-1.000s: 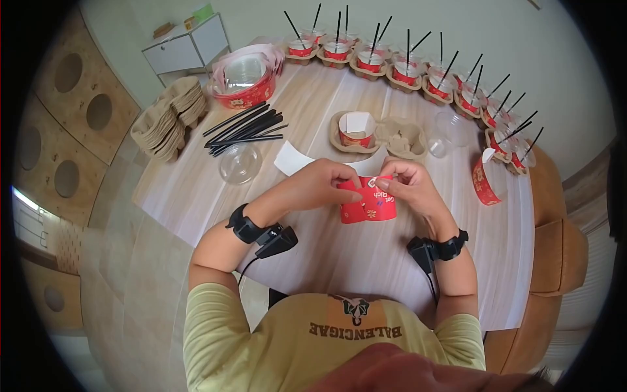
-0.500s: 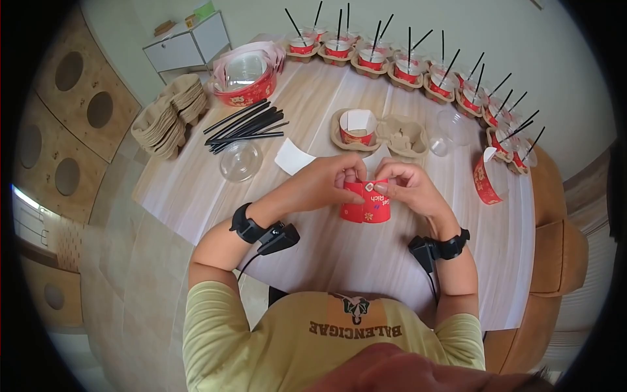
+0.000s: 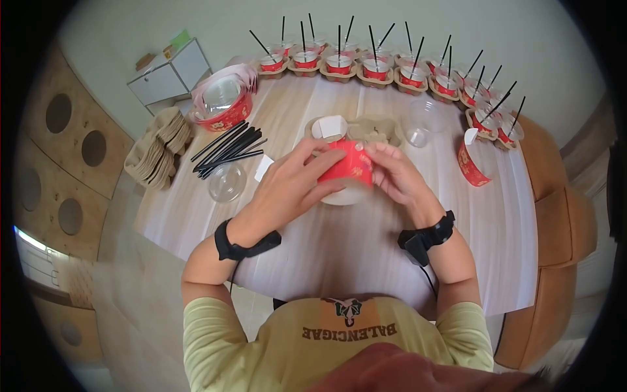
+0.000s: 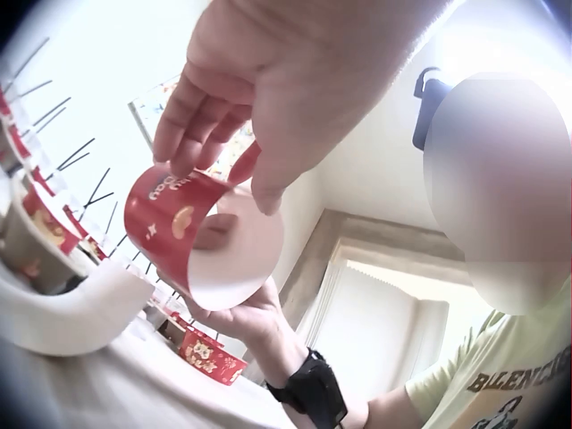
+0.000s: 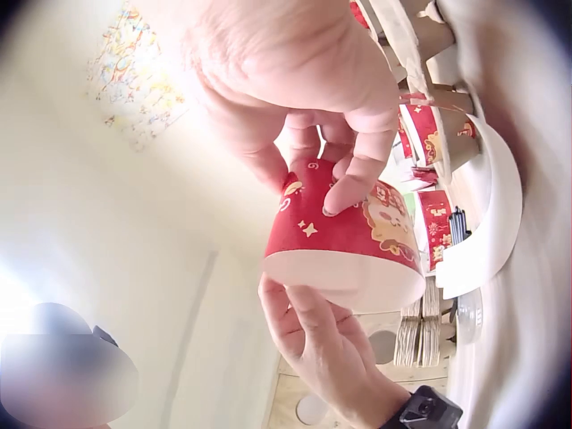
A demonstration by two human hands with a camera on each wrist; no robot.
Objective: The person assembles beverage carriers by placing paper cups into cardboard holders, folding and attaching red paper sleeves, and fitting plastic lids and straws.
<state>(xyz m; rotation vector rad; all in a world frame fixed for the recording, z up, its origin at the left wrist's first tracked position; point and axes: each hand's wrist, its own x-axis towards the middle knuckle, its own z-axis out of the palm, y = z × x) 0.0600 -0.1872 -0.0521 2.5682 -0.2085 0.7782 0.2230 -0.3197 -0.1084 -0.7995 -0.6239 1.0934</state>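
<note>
A red printed paper sleeve (image 3: 347, 164), bent into a ring with a white inside, is held up between both hands. The left hand (image 3: 284, 186) has its fingers spread along the sleeve's left side. At the opposite side, the right hand (image 3: 397, 175) pinches its upper edge. In the left wrist view the left hand (image 4: 286, 89) grips the rim of the sleeve (image 4: 165, 219) from above. The right wrist view shows the right hand (image 5: 286, 71) with fingertips at the top of the sleeve (image 5: 335, 228), and the left hand (image 5: 331, 357) under its lower rim.
Beyond the hands sits a cardboard carrier (image 3: 375, 130) with a sleeved cup (image 3: 328, 127). Black straws (image 3: 228, 147), a clear lid (image 3: 226, 183) and stacked carriers (image 3: 157, 147) stand left. Several cups with straws line the far edge; another red sleeve (image 3: 471, 163) is at right.
The red sleeve has been raised and turned, moving away from the body. The left hand's fingers have spread across it. The head view has shifted slightly.
</note>
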